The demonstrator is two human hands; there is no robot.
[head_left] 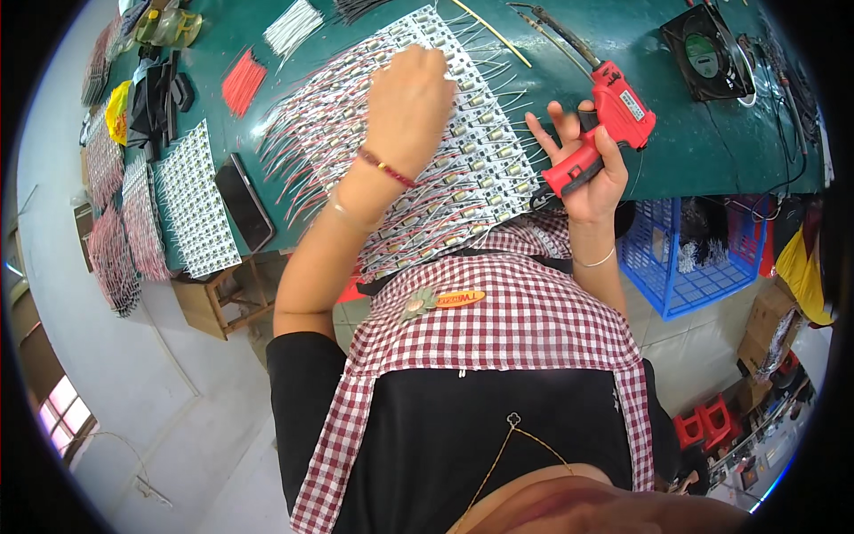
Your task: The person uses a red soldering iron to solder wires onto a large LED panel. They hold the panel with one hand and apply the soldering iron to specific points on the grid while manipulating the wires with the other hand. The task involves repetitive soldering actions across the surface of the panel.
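My left hand (pixel 411 96) is closed over a large panel of small white circuit boards (pixel 487 142). Its fingertips are hidden behind the knuckles, so what they pinch, if anything, cannot be made out. Rows of red and white wires stick out from the panel's left side, and white wires along its right. My right hand (pixel 594 182) grips a red soldering gun (pixel 621 105) by its handle, just right of the panel, with some fingers lifted off it. The gun's metal tip and feed tube point up and left, away from the boards.
On the green table (pixel 614 27) lie red wires (pixel 243 82), white wires (pixel 294 27), a phone (pixel 245 203) and another board panel (pixel 197 200). A black fan (pixel 705 53) stands at the far right. A blue crate (pixel 689 298) sits below the table edge.
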